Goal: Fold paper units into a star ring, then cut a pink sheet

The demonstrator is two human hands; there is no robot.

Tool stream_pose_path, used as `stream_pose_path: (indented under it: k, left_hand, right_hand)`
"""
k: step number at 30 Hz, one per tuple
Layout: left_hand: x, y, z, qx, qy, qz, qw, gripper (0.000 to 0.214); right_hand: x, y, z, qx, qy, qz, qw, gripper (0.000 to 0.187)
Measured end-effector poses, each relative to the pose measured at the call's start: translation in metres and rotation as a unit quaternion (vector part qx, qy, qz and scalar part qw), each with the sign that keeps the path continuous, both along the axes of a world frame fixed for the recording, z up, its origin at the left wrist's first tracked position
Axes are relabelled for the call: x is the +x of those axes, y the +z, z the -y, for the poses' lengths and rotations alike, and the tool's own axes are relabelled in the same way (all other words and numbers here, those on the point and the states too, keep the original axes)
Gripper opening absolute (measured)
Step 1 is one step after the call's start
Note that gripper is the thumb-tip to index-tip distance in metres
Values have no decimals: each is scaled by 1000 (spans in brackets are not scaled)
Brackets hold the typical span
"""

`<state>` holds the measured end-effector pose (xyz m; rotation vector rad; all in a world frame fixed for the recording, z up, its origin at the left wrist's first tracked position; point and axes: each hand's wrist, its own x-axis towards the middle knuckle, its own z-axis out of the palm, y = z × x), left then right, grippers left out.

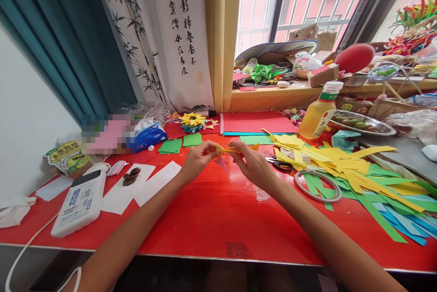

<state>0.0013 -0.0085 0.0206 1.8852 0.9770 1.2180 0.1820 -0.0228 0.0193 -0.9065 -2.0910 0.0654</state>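
Paper is at risk here: a thin yellow paper strip (228, 150) is pinched at its ends between the left hand (197, 161) and the right hand (251, 164), held just above the red table (218, 219). Both hands are closed on it with fingertips. A tear or a crooked crease is judged likely if it is pulled too tight. Scissors (282, 164) lie just beside the right hand and could be knocked.
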Motion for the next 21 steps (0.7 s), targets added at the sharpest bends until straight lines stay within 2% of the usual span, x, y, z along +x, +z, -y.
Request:
stream_pose_path:
  k: [8,14,21]
  left_hand:
    - [2,1,4,16,-7,-40,999,18]
    - [1,-2,0,-3,-8,-10,1000,19]
    - [0,-1,-1,22,9,8,1000,17]
  right_hand:
    - [1,1,-2,-3,10,-1,1000,15]
    - [2,3,-3,-6,20,3,1000,15]
    - [3,3,-4,-11,36,-26,999,13]
